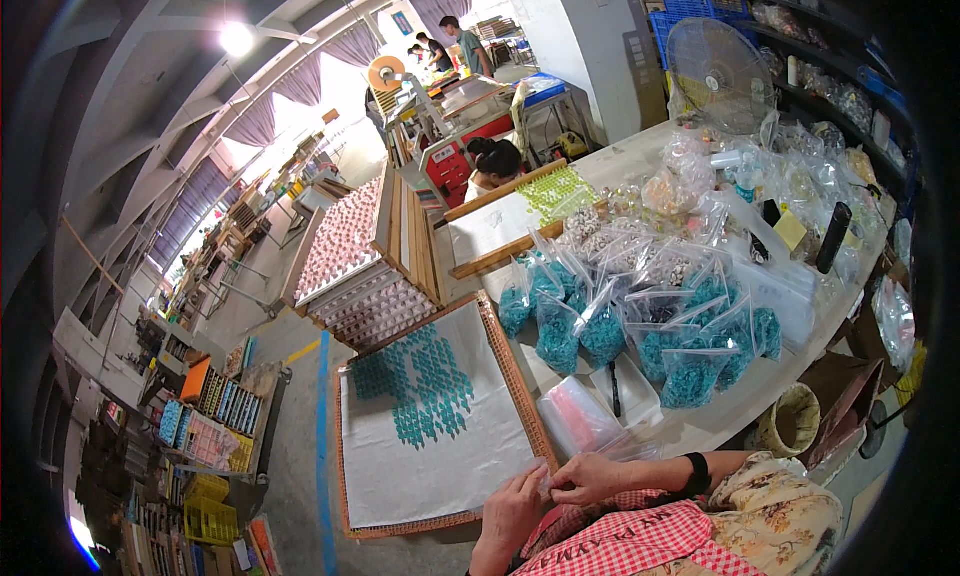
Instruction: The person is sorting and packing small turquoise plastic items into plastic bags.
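My left hand (512, 508) and my right hand (588, 479) meet at the near right corner of a wood-framed tray (440, 524) lined with white cloth. Fingers of both are closed in a pinch, round a small pale, see-through thing whose kind I cannot make out. Small teal pieces (420, 381) stand in rows on the far part of the cloth. Right of my hands lie clear plastic bags (578, 416) with something pink in them. Beside these is a shallow white tray (642, 401) with a dark-handled tool (615, 388) in it.
Bags of teal pieces (690, 376) crowd the table, with more clear bags and a fan (718, 76) behind. Stacked trays of pink pieces (345, 226) stand at the far left. A person (494, 164) sits by a tray of green pieces (560, 191). A bin (790, 421) is at right.
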